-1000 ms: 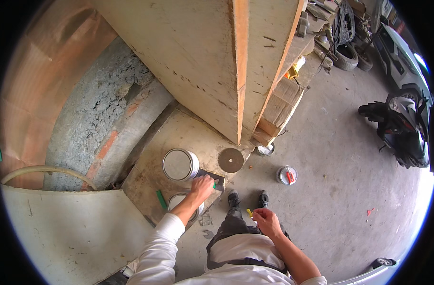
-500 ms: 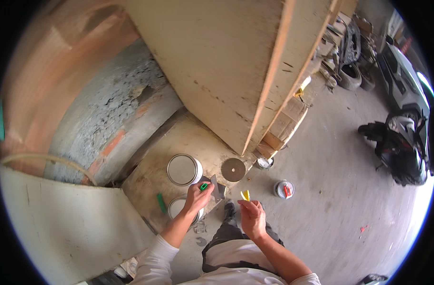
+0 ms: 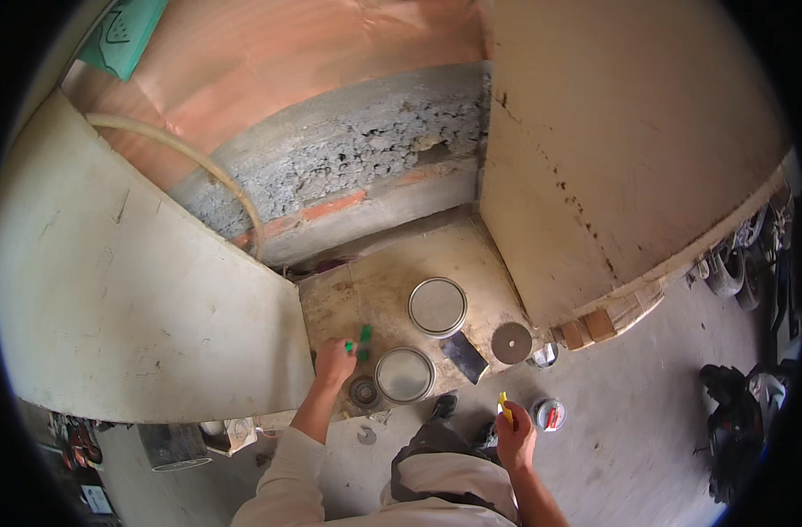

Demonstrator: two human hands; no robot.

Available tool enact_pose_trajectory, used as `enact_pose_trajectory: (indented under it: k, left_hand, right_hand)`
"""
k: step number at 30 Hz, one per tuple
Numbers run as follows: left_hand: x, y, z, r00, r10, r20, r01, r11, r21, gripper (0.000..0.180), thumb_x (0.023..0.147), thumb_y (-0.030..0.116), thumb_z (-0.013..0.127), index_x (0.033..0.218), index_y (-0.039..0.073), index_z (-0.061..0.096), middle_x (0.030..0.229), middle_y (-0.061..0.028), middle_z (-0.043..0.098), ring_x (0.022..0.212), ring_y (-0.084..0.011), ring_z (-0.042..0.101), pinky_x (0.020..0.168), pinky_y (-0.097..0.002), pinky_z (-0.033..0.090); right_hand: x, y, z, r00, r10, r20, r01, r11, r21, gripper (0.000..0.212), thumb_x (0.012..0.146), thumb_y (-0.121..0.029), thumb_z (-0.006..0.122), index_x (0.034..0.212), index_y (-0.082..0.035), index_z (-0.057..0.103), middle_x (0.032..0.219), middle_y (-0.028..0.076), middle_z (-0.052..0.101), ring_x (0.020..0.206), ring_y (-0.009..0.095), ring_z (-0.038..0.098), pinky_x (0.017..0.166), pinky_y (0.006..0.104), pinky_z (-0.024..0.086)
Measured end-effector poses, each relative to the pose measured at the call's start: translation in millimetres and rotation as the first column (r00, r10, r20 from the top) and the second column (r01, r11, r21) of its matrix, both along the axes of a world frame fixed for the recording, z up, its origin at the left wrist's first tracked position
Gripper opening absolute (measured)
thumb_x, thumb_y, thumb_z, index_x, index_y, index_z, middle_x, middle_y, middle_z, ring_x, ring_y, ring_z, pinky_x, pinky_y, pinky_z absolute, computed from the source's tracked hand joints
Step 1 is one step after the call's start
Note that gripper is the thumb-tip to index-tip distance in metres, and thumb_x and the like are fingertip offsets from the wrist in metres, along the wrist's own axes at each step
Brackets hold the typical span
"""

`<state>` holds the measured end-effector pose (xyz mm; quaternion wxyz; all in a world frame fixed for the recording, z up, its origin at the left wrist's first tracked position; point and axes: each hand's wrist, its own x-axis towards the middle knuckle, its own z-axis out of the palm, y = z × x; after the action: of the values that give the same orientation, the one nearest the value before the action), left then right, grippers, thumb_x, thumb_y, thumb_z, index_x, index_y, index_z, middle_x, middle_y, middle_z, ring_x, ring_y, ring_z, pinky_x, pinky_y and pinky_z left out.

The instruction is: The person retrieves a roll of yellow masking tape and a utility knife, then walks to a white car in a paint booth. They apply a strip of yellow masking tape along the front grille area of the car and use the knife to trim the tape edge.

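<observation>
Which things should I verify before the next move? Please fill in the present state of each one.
1. Right hand has a hold: ok, its fingers are closed on the yellow tool.
2. Left hand has a hold: cannot tell, a green bit shows at its fingers, too small to read.
3. Space beside the left hand is free: not ok, a green strip lies close on its right.
4. Far large tin and near large tin stand upright: ok.
5. Small tin has nothing on top: not ok, a red item is there.
</observation>
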<state>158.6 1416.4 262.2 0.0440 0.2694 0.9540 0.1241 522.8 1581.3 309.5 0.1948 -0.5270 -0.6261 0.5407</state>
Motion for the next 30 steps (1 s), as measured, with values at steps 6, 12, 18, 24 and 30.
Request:
enact_pose_trajectory:
  k: [6, 12, 18, 24, 30]
  left_hand:
    - [-7.8, -54.3, -36.4, 0.99, 0.117, 0.081, -0.111, 0.991, -0.074, 0.017, 0.084, 0.021, 0.064, 0.094, 0.007, 0.068, 0.088, -0.0196, 0.068, 0.084, -0.0394, 0.065, 0.073, -0.0482, 0.053]
    - [-19.0, -38.3, -41.9, 0.96, -0.264, 0.09, 0.275, 0.947, -0.166, 0.021, 0.08, 0.016, 0.063, 0.099, 0.006, 0.063, 0.086, -0.0176, 0.067, 0.086, -0.0358, 0.067, 0.071, -0.0469, 0.053]
    - [-49.6, 0.6, -58.3, 0.776, -0.619, 0.122, 0.623, 0.723, -0.3, 0.02, 0.084, 0.007, 0.055, 0.104, 0.004, 0.06, 0.096, -0.0165, 0.067, 0.089, -0.0331, 0.067, 0.073, -0.0445, 0.055]
    - [-57.5, 19.1, -58.2, 0.66, -0.723, 0.204, 0.721, 0.532, -0.444, 0.014, 0.086, 0.01, 0.055, 0.096, 0.004, 0.063, 0.098, -0.0121, 0.068, 0.091, -0.0281, 0.069, 0.074, -0.0409, 0.055]
    - [-53.0, 25.6, -54.1, 0.615, -0.757, 0.221, 0.702, 0.398, -0.591, 0.013, 0.085, 0.01, 0.057, 0.093, 0.011, 0.067, 0.099, -0.006, 0.069, 0.09, -0.0216, 0.07, 0.071, -0.0384, 0.055]
  right_hand:
    - [9.7, -2.7, -11.6, 0.999, -0.034, 0.032, 0.036, 0.998, -0.057, 0.03, 0.087, -0.014, 0.063, 0.114, -0.003, 0.065, 0.075, 0.01, 0.067, 0.065, 0.016, 0.064, 0.063, 0.03, 0.05]
    - [18.5, -9.1, -30.5, 0.996, 0.031, 0.079, -0.026, 0.998, -0.065, 0.031, 0.087, -0.011, 0.059, 0.116, 0.002, 0.063, 0.081, 0.006, 0.064, 0.063, 0.011, 0.06, 0.058, 0.0267, 0.05]
    - [14.9, -14.2, -31.4, 0.984, 0.014, 0.175, -0.008, 0.999, -0.036, 0.031, 0.085, -0.016, 0.063, 0.112, -0.003, 0.067, 0.075, 0.01, 0.068, 0.066, 0.017, 0.064, 0.063, 0.0318, 0.051]
    - [10.4, -16.8, -21.5, 0.979, 0.006, 0.203, 0.013, 0.996, -0.092, 0.032, 0.086, -0.018, 0.062, 0.114, -0.003, 0.066, 0.075, 0.01, 0.068, 0.066, 0.018, 0.065, 0.064, 0.0325, 0.052]
    - [8.9, -18.4, -24.7, 0.979, 0.026, 0.203, -0.007, 0.996, -0.091, 0.032, 0.087, -0.019, 0.063, 0.114, -0.003, 0.066, 0.076, 0.011, 0.068, 0.067, 0.018, 0.065, 0.066, 0.0338, 0.052]
